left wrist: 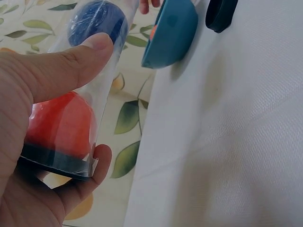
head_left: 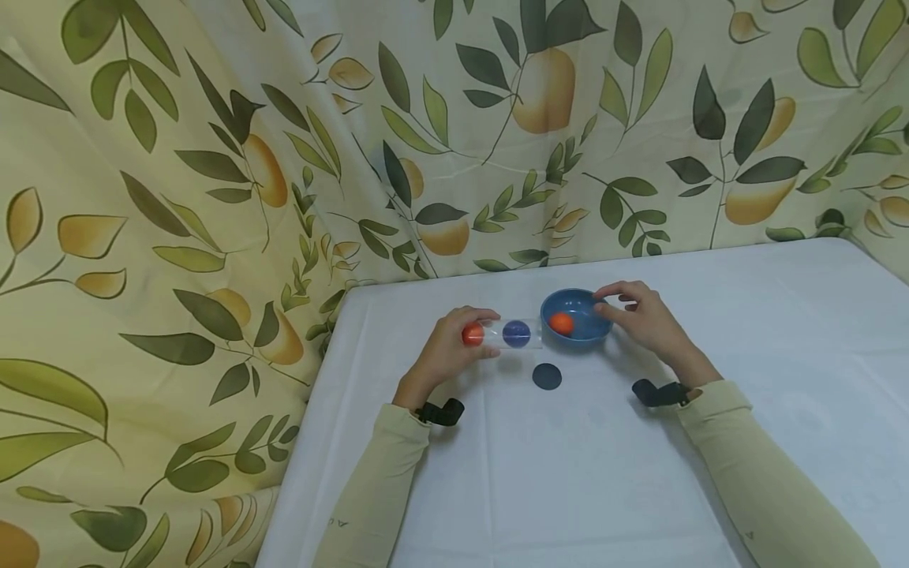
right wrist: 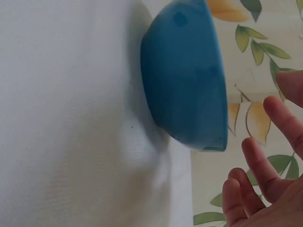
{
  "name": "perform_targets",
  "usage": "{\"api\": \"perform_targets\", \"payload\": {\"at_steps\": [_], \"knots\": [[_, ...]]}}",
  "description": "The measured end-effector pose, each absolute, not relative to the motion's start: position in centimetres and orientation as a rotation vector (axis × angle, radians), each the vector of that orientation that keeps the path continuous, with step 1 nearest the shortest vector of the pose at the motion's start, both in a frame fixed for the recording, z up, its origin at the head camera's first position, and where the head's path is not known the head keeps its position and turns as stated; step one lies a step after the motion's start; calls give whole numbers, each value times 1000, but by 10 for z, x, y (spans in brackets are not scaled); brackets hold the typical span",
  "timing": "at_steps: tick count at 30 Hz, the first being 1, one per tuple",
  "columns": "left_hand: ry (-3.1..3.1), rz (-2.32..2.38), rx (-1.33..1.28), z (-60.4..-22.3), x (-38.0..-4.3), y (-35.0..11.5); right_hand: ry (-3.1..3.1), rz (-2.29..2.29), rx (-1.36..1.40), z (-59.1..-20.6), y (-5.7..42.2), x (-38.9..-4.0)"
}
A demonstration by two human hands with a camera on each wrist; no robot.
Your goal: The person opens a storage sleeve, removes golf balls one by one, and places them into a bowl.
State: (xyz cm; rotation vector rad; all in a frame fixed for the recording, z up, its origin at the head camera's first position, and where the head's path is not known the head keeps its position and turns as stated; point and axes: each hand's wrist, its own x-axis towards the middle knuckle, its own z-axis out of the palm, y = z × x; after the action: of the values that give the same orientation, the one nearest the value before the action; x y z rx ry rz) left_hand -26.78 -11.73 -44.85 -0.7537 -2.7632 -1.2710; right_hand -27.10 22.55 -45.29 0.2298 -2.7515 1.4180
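Note:
My left hand grips a clear plastic tube, with the thumb along its side. Inside it are a red-orange ball at the black-capped end and a blue ball farther along. The tube lies roughly sideways in the head view, its far end close to a blue bowl. One orange ball sits in that bowl. Over the bowl's right rim hovers my right hand, fingers apart and holding nothing. In the right wrist view its fingertips are beside the bowl's rim.
A round black cap lies on the white tablecloth just in front of the bowl. Behind the table and along its left side hangs a leaf-and-fruit patterned curtain. Both wrists wear small black cameras.

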Motion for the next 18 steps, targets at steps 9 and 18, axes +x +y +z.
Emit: {"api": "perform_targets", "payload": {"at_steps": [9,18], "knots": [[-2758,-1270,-746,-449,-269,-119,-2743,1386,268,-441,221,-266],[-2750,-1250,-742,-447,-269,-120,-2833,1394,463,-429,205,-259]]}}
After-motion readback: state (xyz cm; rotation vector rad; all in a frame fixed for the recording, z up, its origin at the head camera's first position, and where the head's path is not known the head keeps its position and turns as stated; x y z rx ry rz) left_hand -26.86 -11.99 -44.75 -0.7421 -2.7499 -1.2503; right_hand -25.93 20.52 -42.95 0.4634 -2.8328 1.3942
